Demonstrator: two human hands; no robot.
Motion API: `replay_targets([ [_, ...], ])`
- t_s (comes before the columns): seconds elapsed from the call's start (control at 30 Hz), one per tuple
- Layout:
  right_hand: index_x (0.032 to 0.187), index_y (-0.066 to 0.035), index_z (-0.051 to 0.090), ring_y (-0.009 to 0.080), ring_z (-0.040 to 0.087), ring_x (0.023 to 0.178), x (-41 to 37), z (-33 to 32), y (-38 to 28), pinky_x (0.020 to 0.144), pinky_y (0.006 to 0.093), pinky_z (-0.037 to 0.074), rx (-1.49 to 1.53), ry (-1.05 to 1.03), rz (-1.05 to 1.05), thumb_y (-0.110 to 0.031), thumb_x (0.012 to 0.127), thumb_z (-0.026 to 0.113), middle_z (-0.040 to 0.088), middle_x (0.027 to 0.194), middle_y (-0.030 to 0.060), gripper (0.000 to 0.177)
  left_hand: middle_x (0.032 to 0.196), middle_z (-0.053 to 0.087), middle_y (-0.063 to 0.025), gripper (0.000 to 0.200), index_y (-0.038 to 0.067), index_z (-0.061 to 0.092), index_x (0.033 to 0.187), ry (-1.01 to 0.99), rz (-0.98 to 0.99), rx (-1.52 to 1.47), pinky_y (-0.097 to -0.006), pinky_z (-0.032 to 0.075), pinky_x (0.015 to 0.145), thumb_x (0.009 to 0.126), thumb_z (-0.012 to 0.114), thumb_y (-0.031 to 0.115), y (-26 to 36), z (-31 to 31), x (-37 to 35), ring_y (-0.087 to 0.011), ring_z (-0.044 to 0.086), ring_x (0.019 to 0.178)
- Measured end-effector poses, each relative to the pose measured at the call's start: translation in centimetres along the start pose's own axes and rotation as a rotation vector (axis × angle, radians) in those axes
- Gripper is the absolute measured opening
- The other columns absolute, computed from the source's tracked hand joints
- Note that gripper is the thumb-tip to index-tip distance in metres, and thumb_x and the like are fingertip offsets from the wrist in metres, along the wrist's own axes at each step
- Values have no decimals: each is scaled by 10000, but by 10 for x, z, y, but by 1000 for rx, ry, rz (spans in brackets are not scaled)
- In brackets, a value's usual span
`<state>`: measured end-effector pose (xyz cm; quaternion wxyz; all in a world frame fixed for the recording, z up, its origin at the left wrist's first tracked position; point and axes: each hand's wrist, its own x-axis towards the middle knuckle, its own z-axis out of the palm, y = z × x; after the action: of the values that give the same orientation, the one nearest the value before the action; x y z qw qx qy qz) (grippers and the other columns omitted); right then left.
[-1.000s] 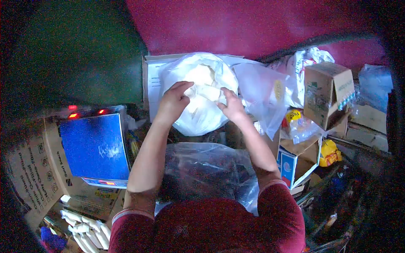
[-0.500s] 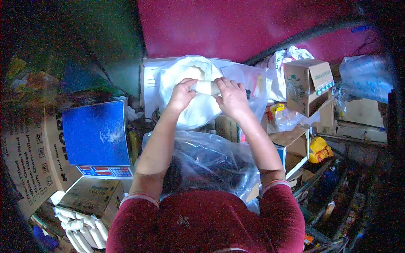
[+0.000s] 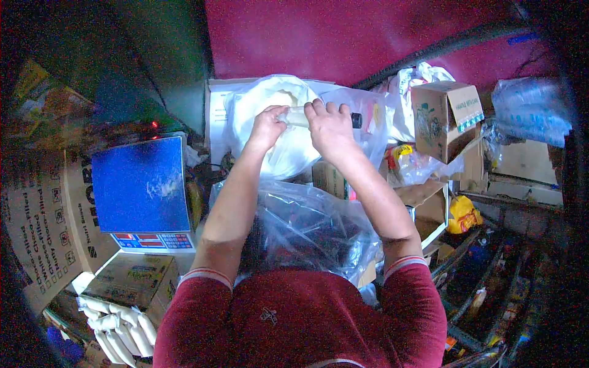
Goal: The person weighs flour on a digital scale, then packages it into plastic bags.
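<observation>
Pinching the twisted neck (image 3: 297,116) above the white sack (image 3: 279,156) with left hand (image 3: 268,127) and right hand (image 3: 331,126) fingers; I'd hold the twist tight.

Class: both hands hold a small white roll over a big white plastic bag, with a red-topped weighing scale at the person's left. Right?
Not quite. The head view shows the weighing scale has a blue top, not red. The left hand and right hand do hold the small white roll over the big white plastic bag.
</observation>
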<state>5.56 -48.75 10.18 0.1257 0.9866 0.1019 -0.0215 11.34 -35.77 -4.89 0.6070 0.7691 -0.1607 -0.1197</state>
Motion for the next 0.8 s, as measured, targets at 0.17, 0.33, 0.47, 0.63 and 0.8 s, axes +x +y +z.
replay_targets([
  [0.17, 1178, -55, 499, 264, 540, 1022, 4, -6, -3, 854, 448, 385, -4, -125, 34, -108, 739, 564, 533, 1175, 121, 447, 1149, 566, -93, 484, 30, 599, 1133, -27, -85, -55, -243, 488, 748, 662, 547, -65, 7, -1, 1, -123, 594, 784],
  [0.33, 1216, -53, 460, 289, 517, 1078, -20, -3, 18, 895, 464, 374, 175, -60, 239, -224, 747, 641, 515, 1201, 129, 531, 1137, 578, -98, 456, 45, 626, 1096, -37, -31, 3, -260, 480, 801, 667, 523, -73, 10, -4, 2, -159, 605, 868],
  [0.47, 1208, -35, 437, 319, 528, 1032, -59, 13, 30, 863, 514, 373, 438, 101, 368, -245, 740, 670, 528, 1135, 157, 563, 1098, 608, -122, 416, 63, 653, 1045, -45, 101, 269, -290, 465, 868, 677, 507, -64, -2, -4, 2, -224, 603, 971],
  [0.63, 1234, -14, 419, 363, 514, 1056, -104, 21, 28, 869, 461, 401, 675, 112, 506, -245, 752, 670, 538, 1120, 201, 590, 1069, 622, -140, 375, 63, 666, 1007, -35, 89, 300, -317, 448, 909, 689, 491, -32, 4, -10, 1, -262, 588, 1015],
  [0.8, 1227, -3, 439, 374, 521, 1047, -137, 49, 27, 872, 441, 418, 755, 192, 508, -254, 738, 685, 533, 1132, 218, 602, 1059, 634, -117, 397, 60, 663, 1029, -51, -39, 134, -287, 462, 858, 688, 478, -26, 35, -26, -5, -220, 605, 968],
])
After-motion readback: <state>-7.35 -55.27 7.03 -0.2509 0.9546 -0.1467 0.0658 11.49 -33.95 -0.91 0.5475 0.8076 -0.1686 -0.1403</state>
